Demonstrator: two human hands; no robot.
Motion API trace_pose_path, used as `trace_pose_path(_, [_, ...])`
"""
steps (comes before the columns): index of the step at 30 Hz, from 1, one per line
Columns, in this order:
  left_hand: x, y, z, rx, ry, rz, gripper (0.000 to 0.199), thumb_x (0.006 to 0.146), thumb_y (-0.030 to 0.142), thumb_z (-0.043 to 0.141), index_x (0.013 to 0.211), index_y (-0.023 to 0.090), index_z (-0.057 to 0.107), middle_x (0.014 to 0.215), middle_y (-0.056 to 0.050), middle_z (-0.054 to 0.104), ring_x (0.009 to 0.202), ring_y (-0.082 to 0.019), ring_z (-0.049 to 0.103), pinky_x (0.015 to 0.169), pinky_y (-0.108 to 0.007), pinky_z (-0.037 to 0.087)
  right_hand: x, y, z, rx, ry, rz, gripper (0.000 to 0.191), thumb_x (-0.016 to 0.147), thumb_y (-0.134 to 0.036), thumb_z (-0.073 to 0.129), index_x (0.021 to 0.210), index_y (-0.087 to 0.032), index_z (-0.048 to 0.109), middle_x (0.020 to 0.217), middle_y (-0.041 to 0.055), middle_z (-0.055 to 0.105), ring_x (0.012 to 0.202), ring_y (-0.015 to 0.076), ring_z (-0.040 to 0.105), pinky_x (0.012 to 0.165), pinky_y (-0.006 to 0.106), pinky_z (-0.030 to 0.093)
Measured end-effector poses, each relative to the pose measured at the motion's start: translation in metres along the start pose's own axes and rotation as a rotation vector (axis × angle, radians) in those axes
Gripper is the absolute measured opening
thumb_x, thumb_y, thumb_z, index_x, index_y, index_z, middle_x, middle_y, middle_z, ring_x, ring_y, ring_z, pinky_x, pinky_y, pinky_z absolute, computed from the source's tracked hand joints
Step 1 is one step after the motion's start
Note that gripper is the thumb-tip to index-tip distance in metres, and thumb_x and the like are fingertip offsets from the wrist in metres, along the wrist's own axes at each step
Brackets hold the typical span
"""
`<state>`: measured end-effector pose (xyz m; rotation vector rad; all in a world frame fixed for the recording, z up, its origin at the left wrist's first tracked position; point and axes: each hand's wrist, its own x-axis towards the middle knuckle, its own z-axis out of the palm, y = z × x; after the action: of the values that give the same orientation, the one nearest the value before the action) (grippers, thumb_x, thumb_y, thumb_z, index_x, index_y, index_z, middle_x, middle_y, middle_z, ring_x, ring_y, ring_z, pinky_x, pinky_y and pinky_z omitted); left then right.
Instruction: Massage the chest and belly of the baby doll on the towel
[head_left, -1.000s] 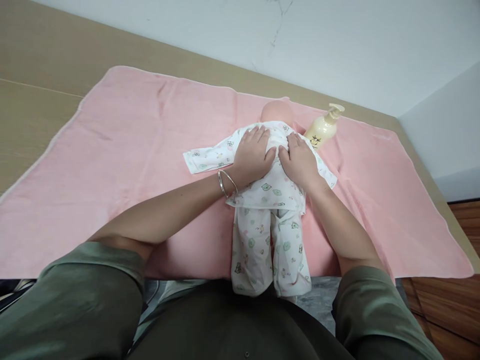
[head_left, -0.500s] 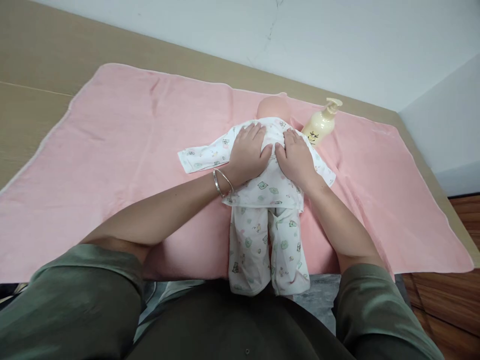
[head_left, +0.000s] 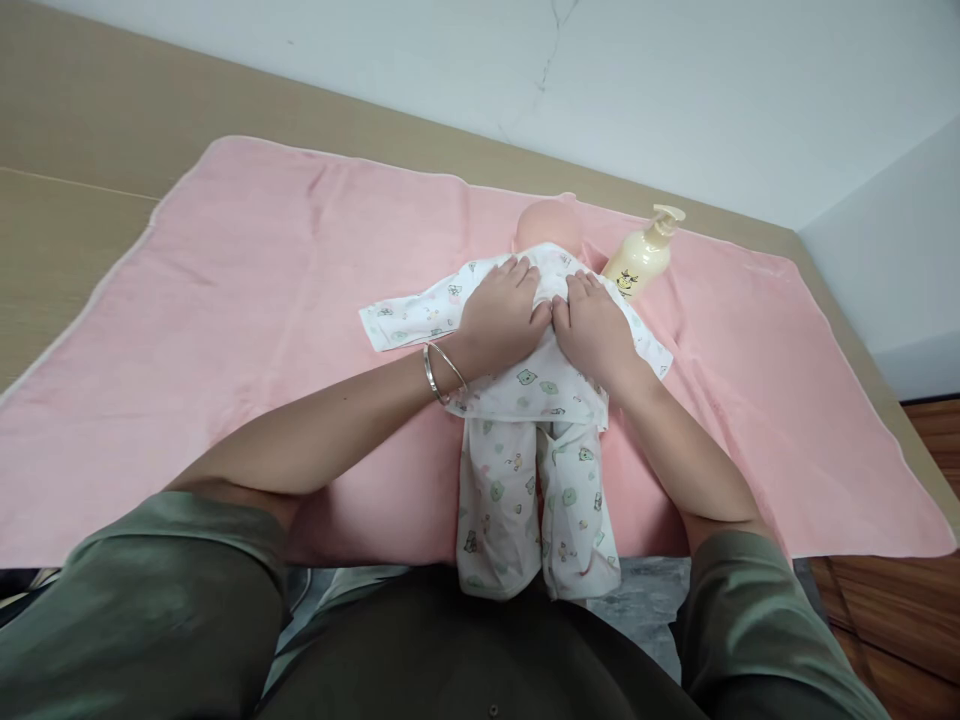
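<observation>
Beside a white wall (head_left: 420, 70), the table (head_left: 67, 225) bears a pink blanket (head_left: 225, 290) with the clothed doll (head_left: 534, 390) on it. I see left hand (head_left: 504, 315) and right hand (head_left: 598, 330) laid flat on its back, gripping nothing, thumbs closer than before, apparently still working there; what the nearby pump bottle (head_left: 641, 262) holds, I can't tell.

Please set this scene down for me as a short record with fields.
Left hand: spread on the shirt, bracelet at the wrist
Right hand: on the shirt, thumb close to the other thumb
Doll: on the blanket, pants reaching past its near edge
Bottle: pump-topped, right of the doll's head
Blanket: pink, over the table
</observation>
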<state>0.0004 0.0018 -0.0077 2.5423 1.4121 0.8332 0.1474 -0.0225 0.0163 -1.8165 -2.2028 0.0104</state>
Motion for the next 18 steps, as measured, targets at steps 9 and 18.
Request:
trace_pose_path(9, [-0.002,0.011,-0.003,0.082,0.011,-0.003,0.048,0.095,0.024,0.038,0.129,-0.006,0.054,0.139,-0.029,0.055,0.138,-0.036,0.047,0.118,-0.052,0.036,0.001,-0.004,-0.013,0.0,-0.066,-0.005,0.041,0.099,-0.023,0.035,0.124,-0.003,0.061,0.141,0.0222,0.058,0.138,0.0315,0.049,0.115,0.046,0.041])
trace_pose_path(18, [0.003,0.007,-0.008,0.107,0.013,0.02,0.043,0.094,0.025,0.038,0.117,-0.001,0.063,0.124,-0.024,0.064,0.125,-0.035,0.057,0.11,-0.049,0.045,0.0,-0.008,-0.006,-0.068,-0.017,0.038,0.047,0.102,-0.025,0.033,0.13,0.005,0.055,0.141,0.0276,0.055,0.14,0.0342,0.047,0.119,0.047,0.035])
